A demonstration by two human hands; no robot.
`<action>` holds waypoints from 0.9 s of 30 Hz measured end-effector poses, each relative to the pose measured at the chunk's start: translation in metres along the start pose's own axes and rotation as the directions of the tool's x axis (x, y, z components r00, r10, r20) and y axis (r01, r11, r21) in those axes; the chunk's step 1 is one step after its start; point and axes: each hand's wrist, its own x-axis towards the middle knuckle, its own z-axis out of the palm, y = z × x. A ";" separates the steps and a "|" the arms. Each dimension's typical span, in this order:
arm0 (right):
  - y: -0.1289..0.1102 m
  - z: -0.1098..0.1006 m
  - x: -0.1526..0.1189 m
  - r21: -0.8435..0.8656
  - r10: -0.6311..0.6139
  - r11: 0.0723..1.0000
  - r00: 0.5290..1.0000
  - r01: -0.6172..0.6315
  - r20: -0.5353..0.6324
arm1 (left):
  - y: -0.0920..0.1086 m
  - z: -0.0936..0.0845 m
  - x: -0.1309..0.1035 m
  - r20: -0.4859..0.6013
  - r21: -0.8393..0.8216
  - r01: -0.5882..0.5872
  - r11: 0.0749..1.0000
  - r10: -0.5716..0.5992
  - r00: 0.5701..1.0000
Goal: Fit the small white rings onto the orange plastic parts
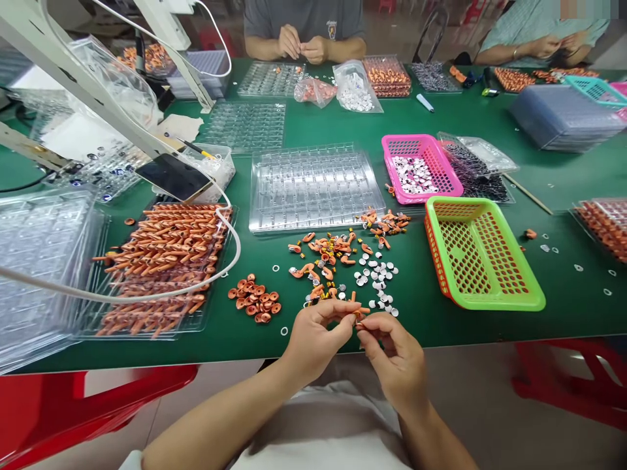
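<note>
My left hand (pixel 316 339) is closed in a pinch on a small orange plastic part (pixel 361 311) at the table's front edge. Beside it my right hand (pixel 394 349) is also pinched, its fingertips meeting the left ones; what they grip is too small to name. Just beyond both hands lie loose orange parts with yellow pieces (pixel 333 248) and a scatter of white discs (pixel 379 277). To the left sits a small heap of orange round caps (pixel 255 299).
Clear blister trays (pixel 313 186) lie mid-table; a tray of orange parts (pixel 166 261) stands left, crossed by a white cable (pixel 235 261). At right are a green basket (pixel 533 297) and a pink basket (pixel 453 186) holding white discs. Two other people work across the table.
</note>
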 end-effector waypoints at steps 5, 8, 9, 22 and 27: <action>0.005 0.002 -0.002 0.088 0.087 0.993 0.995 -0.083 -0.046 | -0.002 0.002 -0.003 -0.009 0.037 -0.083 0.996 0.083 0.996; 0.005 0.005 -0.003 0.125 0.129 0.985 0.989 -0.119 -0.075 | -0.002 0.003 -0.005 -0.045 0.111 -0.151 0.982 0.157 0.987; 0.005 0.006 -0.003 0.134 0.140 0.983 0.987 -0.128 -0.084 | -0.001 0.003 -0.006 -0.055 0.141 -0.170 0.975 0.180 0.982; 0.007 0.010 -0.002 0.186 0.108 0.979 0.985 -0.081 -0.139 | -0.011 0.005 -0.009 -0.051 0.288 -0.443 0.849 0.476 0.878; 0.006 0.010 0.001 0.167 0.108 0.983 0.978 -0.078 -0.179 | -0.011 0.001 -0.012 0.058 0.289 -0.545 0.787 0.554 0.831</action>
